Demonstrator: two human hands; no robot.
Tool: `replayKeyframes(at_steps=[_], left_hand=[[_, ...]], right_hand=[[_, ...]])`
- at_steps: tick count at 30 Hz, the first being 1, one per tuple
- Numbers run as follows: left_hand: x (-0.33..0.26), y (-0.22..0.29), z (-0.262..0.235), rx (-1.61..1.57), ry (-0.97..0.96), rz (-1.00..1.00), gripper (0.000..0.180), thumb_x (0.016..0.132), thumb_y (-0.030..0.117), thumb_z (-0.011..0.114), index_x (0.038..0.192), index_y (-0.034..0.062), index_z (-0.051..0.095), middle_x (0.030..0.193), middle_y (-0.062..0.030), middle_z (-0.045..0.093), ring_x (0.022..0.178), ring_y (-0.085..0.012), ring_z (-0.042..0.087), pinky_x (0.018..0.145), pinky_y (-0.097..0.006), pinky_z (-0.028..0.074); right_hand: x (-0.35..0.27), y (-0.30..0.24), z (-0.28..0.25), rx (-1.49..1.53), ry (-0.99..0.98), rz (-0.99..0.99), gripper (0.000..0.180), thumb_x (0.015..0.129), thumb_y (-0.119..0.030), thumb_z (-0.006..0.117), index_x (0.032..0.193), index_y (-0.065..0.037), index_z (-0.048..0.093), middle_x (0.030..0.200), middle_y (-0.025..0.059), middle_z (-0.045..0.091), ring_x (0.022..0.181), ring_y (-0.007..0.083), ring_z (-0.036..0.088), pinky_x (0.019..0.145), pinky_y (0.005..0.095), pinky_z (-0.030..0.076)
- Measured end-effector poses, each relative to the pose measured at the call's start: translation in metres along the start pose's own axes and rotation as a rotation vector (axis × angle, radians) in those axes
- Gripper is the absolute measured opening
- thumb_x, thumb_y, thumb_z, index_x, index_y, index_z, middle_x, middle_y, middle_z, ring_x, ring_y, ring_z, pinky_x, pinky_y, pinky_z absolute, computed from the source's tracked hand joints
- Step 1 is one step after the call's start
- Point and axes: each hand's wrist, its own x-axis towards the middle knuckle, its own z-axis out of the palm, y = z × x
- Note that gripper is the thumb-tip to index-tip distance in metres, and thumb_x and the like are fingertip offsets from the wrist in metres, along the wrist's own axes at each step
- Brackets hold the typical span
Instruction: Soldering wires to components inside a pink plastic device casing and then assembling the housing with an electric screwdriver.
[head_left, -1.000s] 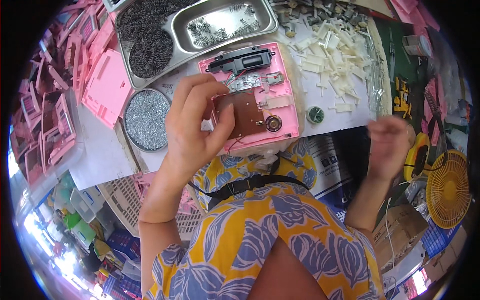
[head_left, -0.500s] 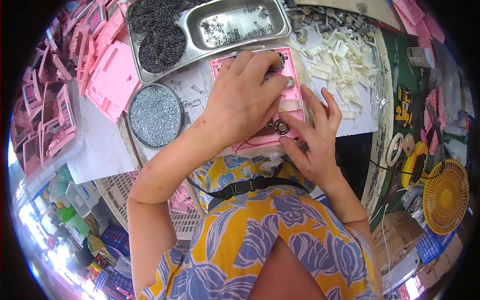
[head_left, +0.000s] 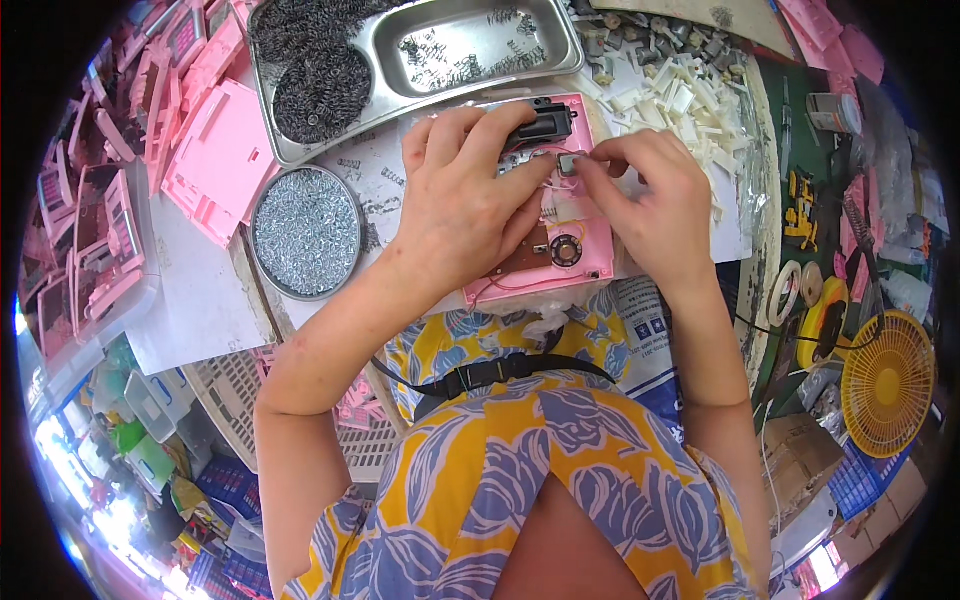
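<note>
Both hands on the job now, right in the middle of the frame, over a pink plastic casing (head_left: pixel 597 215) lying open on the paper-covered table (head_left: pixel 195 300). Its long axis runs nearly up and down the picture, top end leaning a touch left; the round speaker (head_left: pixel 566 250) sits at the near end, the black plastic housing (head_left: pixel 548 124) at the far end.

The left hand (head_left: pixel 460 185) arches across the casing's left half, fingers at the black housing, thumb stretched towards a small silvery metal part (head_left: pixel 568 164). Over on the other side, the right hand (head_left: pixel 655 195) has thumb and forefinger drawn narrow, right up at that same part; whether either hand truly grips it, I can't tell from here. Below them, a brown circuit board (head_left: pixel 527 254) peeks out beside the speaker.

Writing? There's print and two dark square marks on the blue-and-white sack (head_left: pixel 650 340), below the table edge, right of centre.

Upper left of centre, a steel tray (head_left: pixel 388 108) holds dark coil springs (head_left: pixel 320 85); upper right, white plastic pieces (head_left: pixel 690 105) lie heaped.
</note>
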Motion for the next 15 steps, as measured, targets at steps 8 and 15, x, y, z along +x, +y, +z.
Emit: replayKeyframes(at_steps=[8, 15], left_hand=[[-0.006, 0.003, 0.005, -0.015, 0.001, -0.037, 0.036, 0.079, 0.025, 0.076, 0.115, 0.0233, 0.076, 0.139, -0.0068, 0.056, 0.12, -0.0304, 0.05, 0.099, -0.046, 0.035], [-0.005, 0.005, 0.009, 0.01, 0.01, -0.018, 0.035, 0.078, 0.026, 0.075, 0.113, 0.0201, 0.076, 0.138, -0.0028, 0.055, 0.119, -0.0266, 0.049, 0.103, -0.049, 0.03]], right_hand=[[0.012, -0.01, 0.003, -0.202, -0.076, -0.017, 0.019, 0.081, -0.02, 0.074, 0.074, -0.005, 0.066, 0.071, 0.0102, 0.067, 0.073, 0.0306, 0.065, 0.064, 0.0445, 0.053], [0.02, 0.003, -0.002, -0.057, -0.207, 0.104, 0.016, 0.083, -0.018, 0.069, 0.079, -0.003, 0.066, 0.074, 0.0159, 0.068, 0.071, 0.0359, 0.069, 0.067, 0.0455, 0.055]])
